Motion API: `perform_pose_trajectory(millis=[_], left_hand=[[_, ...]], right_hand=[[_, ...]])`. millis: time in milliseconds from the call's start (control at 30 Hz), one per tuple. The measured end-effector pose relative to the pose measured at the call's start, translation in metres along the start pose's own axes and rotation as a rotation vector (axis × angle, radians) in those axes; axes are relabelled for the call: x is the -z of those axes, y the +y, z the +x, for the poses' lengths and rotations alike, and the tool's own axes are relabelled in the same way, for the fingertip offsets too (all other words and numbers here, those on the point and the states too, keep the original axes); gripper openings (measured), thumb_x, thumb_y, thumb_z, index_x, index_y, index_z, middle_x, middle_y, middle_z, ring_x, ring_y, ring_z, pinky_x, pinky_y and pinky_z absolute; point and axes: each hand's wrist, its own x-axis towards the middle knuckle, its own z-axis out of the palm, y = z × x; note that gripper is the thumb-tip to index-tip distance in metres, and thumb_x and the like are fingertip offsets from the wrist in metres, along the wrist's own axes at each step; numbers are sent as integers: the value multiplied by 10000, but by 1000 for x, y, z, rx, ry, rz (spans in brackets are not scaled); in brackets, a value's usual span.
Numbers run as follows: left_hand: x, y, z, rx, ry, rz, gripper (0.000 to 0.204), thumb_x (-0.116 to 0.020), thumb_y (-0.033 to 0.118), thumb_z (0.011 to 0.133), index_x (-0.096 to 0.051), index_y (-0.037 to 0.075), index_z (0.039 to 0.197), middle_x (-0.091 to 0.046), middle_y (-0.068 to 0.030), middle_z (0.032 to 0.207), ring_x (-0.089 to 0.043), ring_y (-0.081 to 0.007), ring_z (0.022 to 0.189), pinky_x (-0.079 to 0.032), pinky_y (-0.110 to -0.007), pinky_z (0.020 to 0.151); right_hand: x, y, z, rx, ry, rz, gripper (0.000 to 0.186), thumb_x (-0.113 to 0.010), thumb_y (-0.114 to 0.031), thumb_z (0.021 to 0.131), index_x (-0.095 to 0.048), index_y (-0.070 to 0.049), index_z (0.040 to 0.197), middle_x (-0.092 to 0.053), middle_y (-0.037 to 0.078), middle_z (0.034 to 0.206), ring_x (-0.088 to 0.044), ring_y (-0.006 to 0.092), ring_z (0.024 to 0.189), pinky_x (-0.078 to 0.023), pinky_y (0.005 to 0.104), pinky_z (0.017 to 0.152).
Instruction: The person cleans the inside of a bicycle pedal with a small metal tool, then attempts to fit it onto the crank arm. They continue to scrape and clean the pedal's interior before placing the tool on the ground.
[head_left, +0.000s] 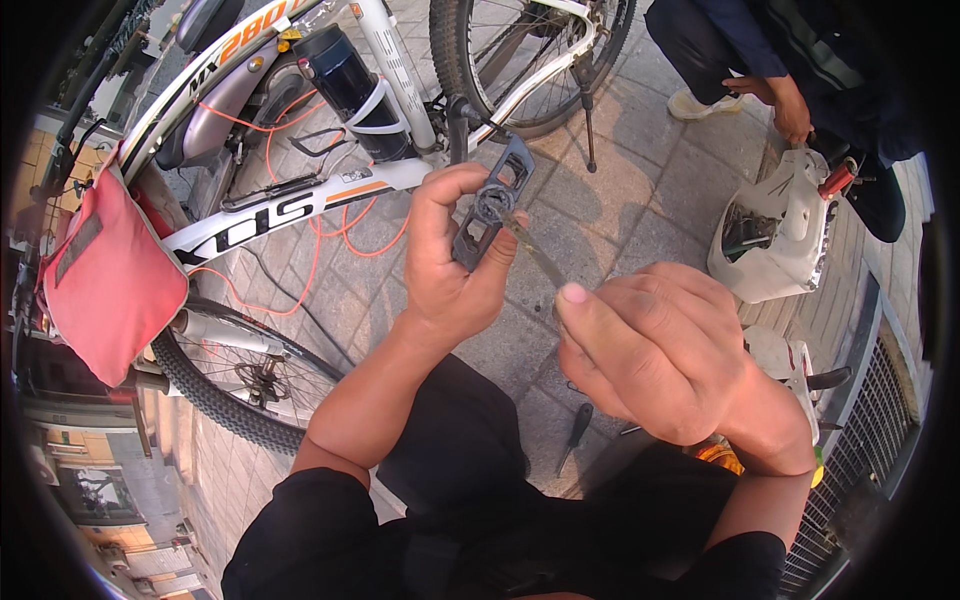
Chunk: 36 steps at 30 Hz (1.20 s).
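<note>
My left hand (440,250) is closed round a dark grey bicycle pedal (513,170), holding it tilted in front of me. The pedal's open cage shows on both sides of its round, dirty-looking centre. In my right hand (665,350) a thin, flat metal strip (540,257) is pinched between thumb and fingers. Its far end reaches the pedal's centre, by my left thumb; whether it touches there I cannot tell. My right fingers hide the strip's near end.
A white bicycle (400,178) with a dark bottle (352,95) stands at the left, a red cloth (115,280) over its front. Orange cord (318,245) trails across the paving. A screwdriver (575,435) lies below my right hand. At right are a cut-open white jug (780,265) of tools and another person's hand (792,110).
</note>
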Motion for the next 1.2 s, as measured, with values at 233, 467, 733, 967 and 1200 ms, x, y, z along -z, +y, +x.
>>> perform_pose_trajectory(millis=[233, 467, 733, 967, 1200], left_hand=[[-2, -4, 2, -45, 13, 3, 445, -794, 79, 928, -528, 1, 1276, -579, -135, 1239, -592, -223, 1128, -481, -352, 995], [1, -7, 2, -73, 9, 80, 450, -772, -4, 916, -520, 9, 1288, -603, -126, 1249, -605, -203, 1139, -483, -343, 1017], [7, -8, 7, -158, -4, 125, 494, -792, -14, 904, -508, 12, 1307, -589, -151, 1278, -593, -230, 1209, -471, -373, 1062], [8, -11, 11, -255, -1, 163, 520, -818, -50, 846, -535, 20, 1276, -598, -169, 1279, -616, -267, 1187, -485, -372, 1033], [10, -10, 8, -231, 13, 185, 526, -818, -49, 841, -538, 20, 1281, -610, -164, 1265, -616, -251, 1176, -486, -361, 1020]], right_hand=[[-3, -1, -3, 22, -45, 25, 458, -795, 78, 689, -665, 97, 1128, -651, 90, 812, -658, 209, 631, -545, 320, 544], [6, 2, -1, 55, -75, 16, 426, -780, 81, 703, -659, 105, 1111, -632, 91, 788, -648, 217, 627, -531, 326, 529], [4, 0, -2, 114, -45, 26, 281, -767, -17, 780, -681, 71, 1033, -635, 69, 755, -619, 173, 600, -472, 277, 505], [9, -3, 1, 57, -66, 86, 410, -804, 38, 709, -665, 69, 1093, -605, 47, 730, -605, 168, 587, -476, 279, 500], [8, -2, 2, 39, -80, 113, 423, -787, 76, 690, -662, 76, 1094, -591, 50, 737, -593, 164, 572, -458, 281, 475]])
